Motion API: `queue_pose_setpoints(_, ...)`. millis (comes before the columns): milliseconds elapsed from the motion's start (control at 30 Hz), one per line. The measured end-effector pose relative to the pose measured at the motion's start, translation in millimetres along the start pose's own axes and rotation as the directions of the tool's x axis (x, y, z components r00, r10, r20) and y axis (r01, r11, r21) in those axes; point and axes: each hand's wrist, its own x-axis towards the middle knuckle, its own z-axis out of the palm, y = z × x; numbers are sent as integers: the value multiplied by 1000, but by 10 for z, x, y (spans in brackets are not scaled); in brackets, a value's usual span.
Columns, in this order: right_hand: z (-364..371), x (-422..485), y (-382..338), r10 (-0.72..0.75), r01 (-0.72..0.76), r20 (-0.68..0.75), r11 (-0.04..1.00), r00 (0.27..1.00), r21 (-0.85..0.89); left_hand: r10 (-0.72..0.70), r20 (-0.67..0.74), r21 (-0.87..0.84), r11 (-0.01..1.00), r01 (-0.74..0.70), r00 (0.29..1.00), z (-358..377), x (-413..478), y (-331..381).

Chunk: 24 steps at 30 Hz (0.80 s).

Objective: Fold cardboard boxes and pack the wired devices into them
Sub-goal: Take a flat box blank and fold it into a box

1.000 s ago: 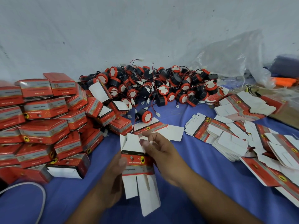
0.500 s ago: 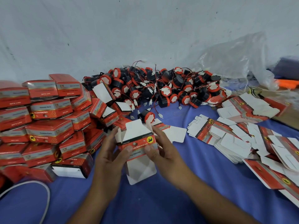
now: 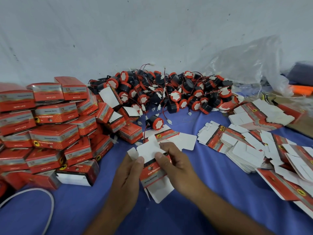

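Both hands hold one red-and-white cardboard box (image 3: pixel 153 170), half opened, above the blue cloth. My left hand (image 3: pixel 126 175) grips its left side with the thumb on the white top flap. My right hand (image 3: pixel 176 165) pinches its right side, thumb on the front. White flaps stick out at the top and bottom. A heap of black-and-red wired devices (image 3: pixel 169 92) lies behind, by the wall. One single device (image 3: pixel 155 122) sits apart, just beyond the box.
Folded red boxes (image 3: pixel 50 131) are stacked high on the left. Flat unfolded blanks (image 3: pixel 250 145) are spread over the right side. One flat blank (image 3: pixel 179 138) lies just behind my hands. A clear plastic bag (image 3: pixel 250 68) sits at the back right; a white cable (image 3: pixel 39 197) curves at lower left.
The flat blank has been turned and pushed open into a box shape. My left hand came up from under it to grip its left side; my right thumb moved onto the front.
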Motion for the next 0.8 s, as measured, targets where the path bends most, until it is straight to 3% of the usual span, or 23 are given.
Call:
queue_pose_setpoints(133,-1,-13,26,-98,100,-43,994,994,45,73,-17,19,997,-73,997,57,-33,39)
queue_pose_setpoints(267,-80,45,-10,-47,40,47,991,998,131,166,-24,65,984,-164,986,89,-64,63)
queue_pose_setpoints(333,-153,70,-13,9,-23,86,986,996,165,184,0,222,958,-180,983,72,-49,74)
queue_pose_setpoints(400,-204,68,-17,66,-94,115,960,991,262,282,94,445,846,-294,955,51,-35,67)
queue_pose_setpoints(467,-198,51,-47,125,-184,169,897,978,401,343,198,534,748,-394,918,57,-32,39)
queue_pose_setpoints(567,-136,8,-96,164,-266,223,772,961,577,281,241,485,794,-366,929,95,-51,12)
queue_pose_setpoints(733,-82,-23,-118,159,-223,163,808,974,546,162,246,183,960,-210,956,63,-70,101)
queue_pose_setpoints(800,-116,-12,-137,164,-233,169,773,972,591,163,255,222,950,-221,953,46,-73,106)
